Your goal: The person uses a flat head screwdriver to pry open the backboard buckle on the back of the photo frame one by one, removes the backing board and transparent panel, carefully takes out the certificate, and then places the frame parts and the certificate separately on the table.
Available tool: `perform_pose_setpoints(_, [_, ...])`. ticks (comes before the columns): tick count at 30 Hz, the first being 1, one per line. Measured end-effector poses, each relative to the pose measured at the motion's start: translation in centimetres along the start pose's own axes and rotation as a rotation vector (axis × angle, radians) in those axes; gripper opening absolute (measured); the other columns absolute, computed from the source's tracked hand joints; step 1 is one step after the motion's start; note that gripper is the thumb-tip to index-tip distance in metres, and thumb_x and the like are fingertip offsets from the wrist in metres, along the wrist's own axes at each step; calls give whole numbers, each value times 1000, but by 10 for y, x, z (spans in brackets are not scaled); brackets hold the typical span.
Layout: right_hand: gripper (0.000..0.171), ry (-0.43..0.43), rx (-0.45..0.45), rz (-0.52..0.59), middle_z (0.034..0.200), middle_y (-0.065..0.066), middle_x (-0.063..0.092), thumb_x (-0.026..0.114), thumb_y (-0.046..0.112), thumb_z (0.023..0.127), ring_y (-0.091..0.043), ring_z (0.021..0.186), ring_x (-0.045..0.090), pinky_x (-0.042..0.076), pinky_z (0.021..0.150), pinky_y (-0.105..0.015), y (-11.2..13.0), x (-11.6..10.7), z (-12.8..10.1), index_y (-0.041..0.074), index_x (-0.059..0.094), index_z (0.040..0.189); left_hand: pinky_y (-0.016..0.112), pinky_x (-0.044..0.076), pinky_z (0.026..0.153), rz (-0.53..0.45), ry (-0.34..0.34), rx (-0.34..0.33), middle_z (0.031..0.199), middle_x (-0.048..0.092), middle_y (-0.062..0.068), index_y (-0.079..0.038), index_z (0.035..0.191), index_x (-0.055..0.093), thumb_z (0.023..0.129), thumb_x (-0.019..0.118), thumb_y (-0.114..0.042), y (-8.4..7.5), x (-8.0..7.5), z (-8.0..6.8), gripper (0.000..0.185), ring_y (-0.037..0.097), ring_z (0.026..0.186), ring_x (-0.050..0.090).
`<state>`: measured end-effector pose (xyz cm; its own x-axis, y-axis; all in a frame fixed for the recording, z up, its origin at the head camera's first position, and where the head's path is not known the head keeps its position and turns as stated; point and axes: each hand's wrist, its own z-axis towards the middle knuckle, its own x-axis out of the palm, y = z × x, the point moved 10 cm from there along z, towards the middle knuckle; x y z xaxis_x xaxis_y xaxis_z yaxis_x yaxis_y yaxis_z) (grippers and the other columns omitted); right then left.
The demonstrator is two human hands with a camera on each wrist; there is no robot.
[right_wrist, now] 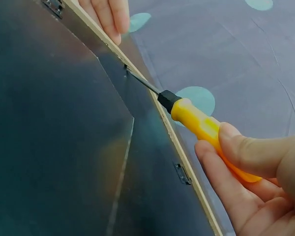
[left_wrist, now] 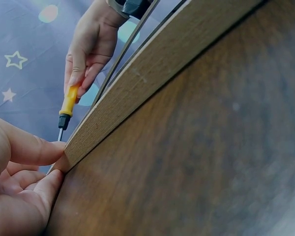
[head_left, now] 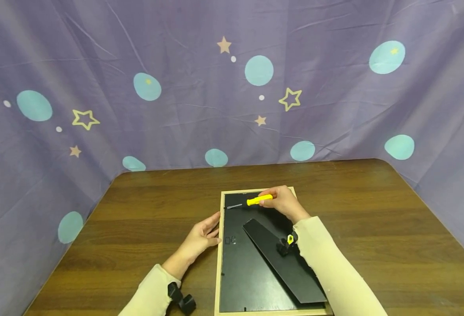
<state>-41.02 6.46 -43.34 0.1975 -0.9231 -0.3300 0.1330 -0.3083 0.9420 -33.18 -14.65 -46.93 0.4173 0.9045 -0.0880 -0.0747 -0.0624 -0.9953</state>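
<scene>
A picture frame (head_left: 218,263) with a light wooden border lies back side up on the table, its black backing board (head_left: 237,263) showing. My right hand (head_left: 286,202) grips the yellow handle of a flat screwdriver (head_left: 260,199). In the right wrist view, the screwdriver (right_wrist: 201,125) has its blade tip at a small black tab (right_wrist: 126,68) on the frame's inner edge. My left hand (head_left: 198,237) rests against the frame's left side. In the left wrist view its thumb and fingertips touch the wooden edge (left_wrist: 132,83).
A black easel-stand flap (head_left: 283,267) lies slanted over the backing board, partly under the right forearm. More small tabs (head_left: 245,309) line the frame's inner edge. The brown wooden table (head_left: 137,210) meets a purple patterned curtain (head_left: 184,123) behind and at the sides.
</scene>
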Motion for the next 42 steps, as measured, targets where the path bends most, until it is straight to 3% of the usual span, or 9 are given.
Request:
perform_pose_setpoints(13, [30, 36, 71, 161, 86, -15, 69, 71, -11, 75, -8, 67, 62, 57, 69, -23, -17, 8, 3, -16, 64, 104, 35, 32, 107, -11, -1, -7, 151, 14, 27, 15, 142, 19, 75, 54, 22, 0, 0, 0, 76, 35, 140, 14])
perform_pose_setpoints(20, [31, 39, 104, 173, 85, -11, 69, 71, -11, 76, -8, 68, 62, 57, 67, -22, -24, 9, 4, -14, 65, 105, 35, 31, 107, -10, 8, -9, 151, 14, 27, 15, 142, 19, 76, 54, 22, 1, 1, 1, 76, 36, 140, 13])
perform_pose_setpoints(36, [32, 83, 123, 251, 101, -26, 65, 62, -15, 81, -14, 77, 66, 57, 75, -29, -30, 16, 4, -18, 59, 112, 36, 31, 107, 6, 1, -22, 150, 15, 29, 16, 142, 19, 76, 54, 21, 3, -1, 0, 75, 37, 140, 14])
perform_pose_setpoints(42, [30, 66, 130, 222, 102, -27, 65, 62, -14, 82, -14, 77, 67, 57, 75, -29, -30, 16, 5, -17, 60, 112, 36, 30, 108, 6, 0, -27, 151, 14, 28, 15, 142, 19, 75, 53, 22, 3, 0, 1, 76, 37, 140, 13])
